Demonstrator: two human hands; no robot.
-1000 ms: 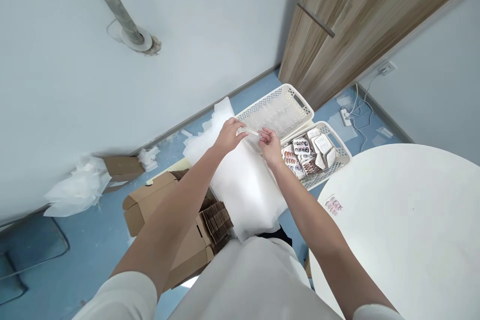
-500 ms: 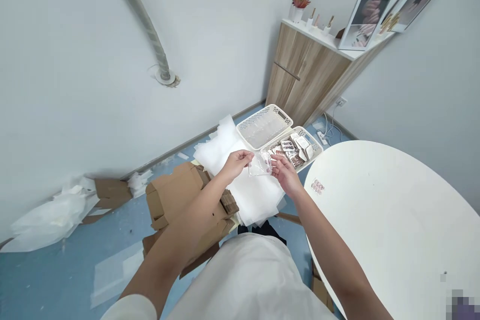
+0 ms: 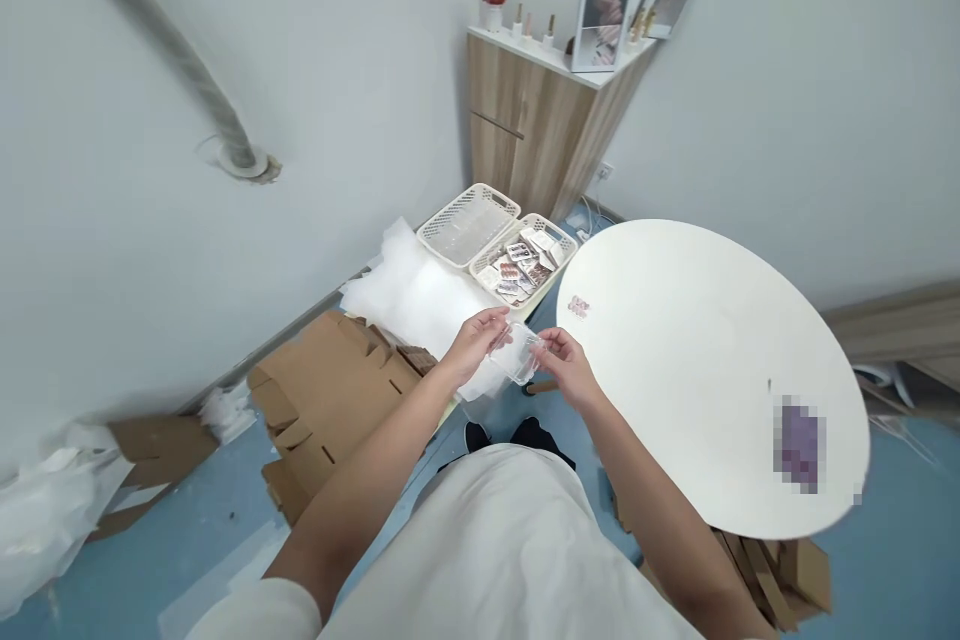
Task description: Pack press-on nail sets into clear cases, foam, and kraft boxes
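Note:
A small clear plastic case point(image 3: 516, 352) is held in front of my body, between both hands, and it is tilted. My left hand point(image 3: 475, 346) pinches its left edge with thumb and fingers. On the other side, the fingers of my right hand point(image 3: 568, 368) close on its right edge. Whether anything lies inside the case is too small to tell. Just beyond my right hand, a small cluster of pinkish pieces point(image 3: 578, 306) rests near the edge of the round white table point(image 3: 675, 350). White foam sheets point(image 3: 420, 290) lie behind and left of my hands.
Two white baskets stand past the foam: one with clear plastic pieces point(image 3: 466, 228), the other with several printed cards point(image 3: 510, 271). Folded cardboard boxes point(image 3: 322, 380) are at left. A wooden cabinet point(image 3: 529, 110) fills the corner. A blurred-out purple patch point(image 3: 799, 445) shows on the table.
My view has swung right and down, showing more of the round table. Both hands still hold the case, which is now turned at an angle and nearer the table than the baskets.

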